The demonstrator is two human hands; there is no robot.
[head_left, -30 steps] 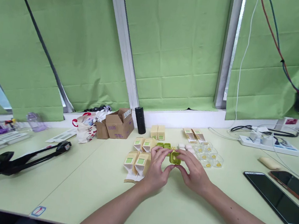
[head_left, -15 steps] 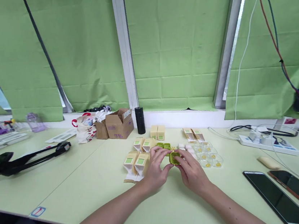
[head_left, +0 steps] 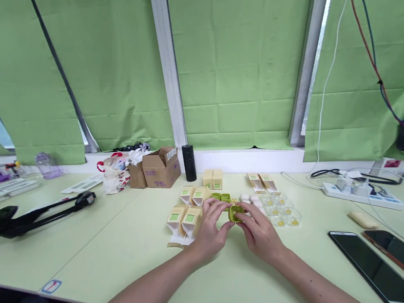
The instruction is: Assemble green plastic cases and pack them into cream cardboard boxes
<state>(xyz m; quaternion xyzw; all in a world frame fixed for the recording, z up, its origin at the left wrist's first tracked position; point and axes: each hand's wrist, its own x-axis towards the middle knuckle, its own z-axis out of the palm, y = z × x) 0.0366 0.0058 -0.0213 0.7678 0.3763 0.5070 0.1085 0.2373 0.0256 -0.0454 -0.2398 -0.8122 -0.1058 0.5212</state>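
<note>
Between my two hands is a small olive-green square box (head_left: 235,214), its hollow side facing up toward me. My left hand (head_left: 213,226) pinches its left side between thumb and fingers. From the right, my right hand (head_left: 258,230) grips it, with fingertips at its inner edge. Other green pieces (head_left: 223,197) lie just behind my left fingers. Left of my hands stand several small cream cartons (head_left: 175,215) with green labels and raised flaps. Clear plastic cups (head_left: 278,212) with yellow centres sit to the right, beside pale pink-white pieces (head_left: 257,201) partly hidden by my right hand.
Further back are two closed cream boxes (head_left: 213,178), flattened cartons (head_left: 262,182), a black cylinder (head_left: 189,162) and a cardboard box (head_left: 162,167). A power strip (head_left: 364,195) and phones (head_left: 375,268) lie at right. A black strapped device (head_left: 37,215) is at left.
</note>
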